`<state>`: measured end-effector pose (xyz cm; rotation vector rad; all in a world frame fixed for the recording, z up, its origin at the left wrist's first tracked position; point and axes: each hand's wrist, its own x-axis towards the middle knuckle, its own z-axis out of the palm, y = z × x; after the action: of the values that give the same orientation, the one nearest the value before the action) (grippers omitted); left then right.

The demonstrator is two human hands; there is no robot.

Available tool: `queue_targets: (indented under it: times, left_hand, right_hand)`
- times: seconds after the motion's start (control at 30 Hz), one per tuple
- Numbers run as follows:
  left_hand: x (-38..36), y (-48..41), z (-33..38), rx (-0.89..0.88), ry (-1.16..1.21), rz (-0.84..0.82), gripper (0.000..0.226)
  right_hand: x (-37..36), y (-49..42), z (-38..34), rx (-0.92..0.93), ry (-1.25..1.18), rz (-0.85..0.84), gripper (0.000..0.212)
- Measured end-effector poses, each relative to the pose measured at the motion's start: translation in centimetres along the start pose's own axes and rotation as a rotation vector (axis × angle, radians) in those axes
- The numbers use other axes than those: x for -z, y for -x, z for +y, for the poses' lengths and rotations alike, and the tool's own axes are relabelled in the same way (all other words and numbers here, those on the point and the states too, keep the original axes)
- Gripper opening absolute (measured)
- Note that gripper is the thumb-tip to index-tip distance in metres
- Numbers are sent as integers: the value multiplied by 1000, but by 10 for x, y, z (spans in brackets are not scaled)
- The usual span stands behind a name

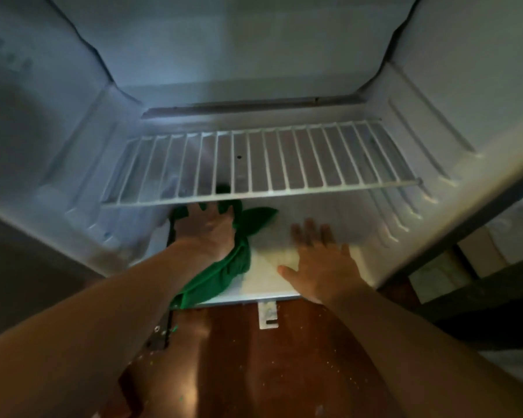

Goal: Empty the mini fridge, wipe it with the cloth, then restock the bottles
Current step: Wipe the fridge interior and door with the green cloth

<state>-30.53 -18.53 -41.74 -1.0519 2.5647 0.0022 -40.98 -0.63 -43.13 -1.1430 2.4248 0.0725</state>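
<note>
The green cloth (pixel 239 257) is being pressed to the floor of the mini fridge (pixel 254 55) beneath the fingers of the left hand (pixel 212 227), which are being held wide and flat. The fingers of the right hand (pixel 320 260) are being spread beside it, holding nothing. The wire shelf (pixel 254 164) is being seen just above the left fingertips, so it is probably being put at risk of a knock on a forward stroke. The cloth's tail, trailing behind the fingers, may be dragged out.

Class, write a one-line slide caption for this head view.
Left hand presses green cloth on fridge floor below wire shelf; right hand flat beside it.
</note>
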Motion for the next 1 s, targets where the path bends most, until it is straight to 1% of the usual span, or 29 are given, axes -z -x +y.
queue_targets:
  times: [0.03, 0.07, 0.1, 0.17, 0.2, 0.27, 0.33, 0.4, 0.5, 0.6, 0.73, 0.83, 0.93, 1.0]
  left_hand:
    - [-3, -16, -5, -2, 37, 15, 56]
    - [-11, -37, -10, -19, 90, 40, 69]
    - [-31, -65, -19, -62, 133, 86, 74]
    - [-44, -86, -23, -80, 175, 126, 61]
    - [-31, -72, -18, -48, 166, 111, 55]
    - [-2, -29, -4, -6, 89, 152, 45]
    - [7, 4, 5, 10, 14, 65, 52]
    - [7, 41, 7, -17, -70, -15, 56]
    - [-5, 84, 7, -59, -108, -45, 56]
    - [-14, 109, 14, -58, -173, -27, 55]
    - [-13, 102, 17, -99, -298, 52, 54]
    - [-16, 84, 12, -78, -225, 139, 54]
    - [-13, 67, 11, -31, -176, 115, 54]
    - [-6, 53, 14, -6, -177, 132, 52]
  right_hand:
    - [0, -1, 0, -4, 2, -6, 85]
    - [0, -1, 0, -6, 3, -12, 84]
    - [0, -2, 1, -7, 3, -17, 84]
    - [2, -2, 3, -6, 10, -28, 84]
    - [2, -2, 3, -3, 12, -31, 84]
    - [1, -2, 3, -1, 7, -21, 85]
    - [2, -4, 3, -9, 0, -16, 87]
    - [5, -6, 1, -12, 10, -51, 89]
    - [9, -7, -1, -18, 15, -58, 91]
    - [10, -3, -1, -11, 17, -56, 92]
    - [11, -2, -1, -13, 6, -50, 93]
    - [8, -1, -2, -15, 11, -46, 90]
    - [6, -1, -1, -2, 16, -29, 88]
    - [5, 0, 0, 7, 18, -33, 87]
